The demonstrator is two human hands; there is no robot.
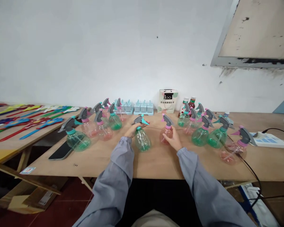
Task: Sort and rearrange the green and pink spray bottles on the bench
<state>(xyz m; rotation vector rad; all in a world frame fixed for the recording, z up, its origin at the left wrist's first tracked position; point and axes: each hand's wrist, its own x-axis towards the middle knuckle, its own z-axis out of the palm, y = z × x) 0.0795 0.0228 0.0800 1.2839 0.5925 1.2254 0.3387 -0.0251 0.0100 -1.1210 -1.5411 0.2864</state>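
Near the middle of the table, my left hand (pixel 132 130) is closed around the neck of a green spray bottle (pixel 142 141) with a grey and teal trigger head. The bottle leans a little. To its right, my right hand (pixel 175 139) grips the body of a pink spray bottle (pixel 164 135), its grey and pink head uppermost. More green and pink spray bottles stand in two groups, with a green bottle (pixel 78 141) at the left front and a pink bottle (pixel 232 153) at the right front.
A phone (pixel 61 150) lies under the left front bottle. Light-blue popsicle molds (pixel 143 108), a paper bag (pixel 167 101) and red-filled bottles (pixel 191 102) stand by the wall. A power strip (pixel 271 140) with cables is at right. Colourful hand-shaped sticks (pixel 41 126) cover the left table.
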